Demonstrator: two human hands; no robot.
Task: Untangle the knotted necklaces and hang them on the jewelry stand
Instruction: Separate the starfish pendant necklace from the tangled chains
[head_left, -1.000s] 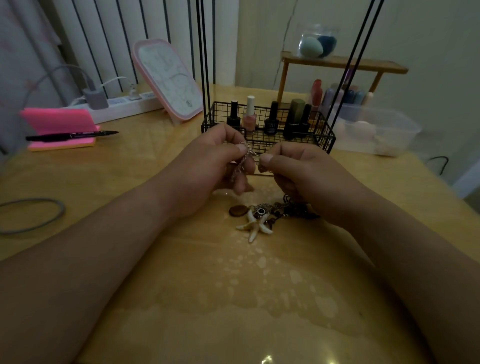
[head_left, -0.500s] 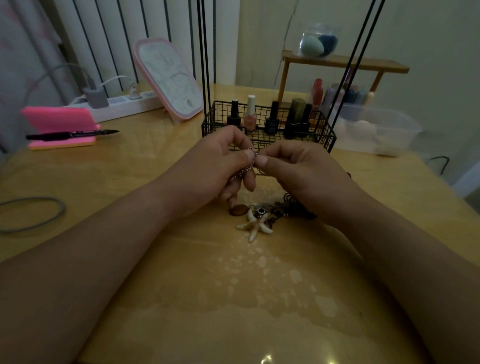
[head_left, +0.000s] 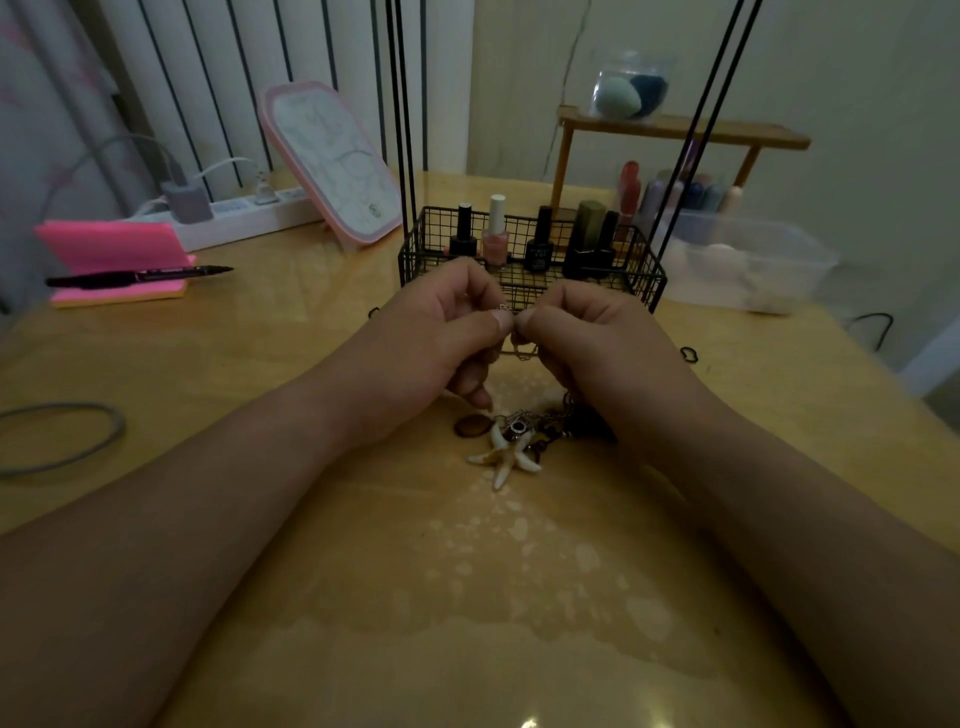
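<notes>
Left hand and right hand are both pinching a thin chain, thumbs nearly touching; the chain's knot is apparently hidden between the fingertips.

A wooden table bears a necklace tangle, jewelry stand, pink notepad and plastic tub.

Left hand, right hand: fingers pinched.
</notes>
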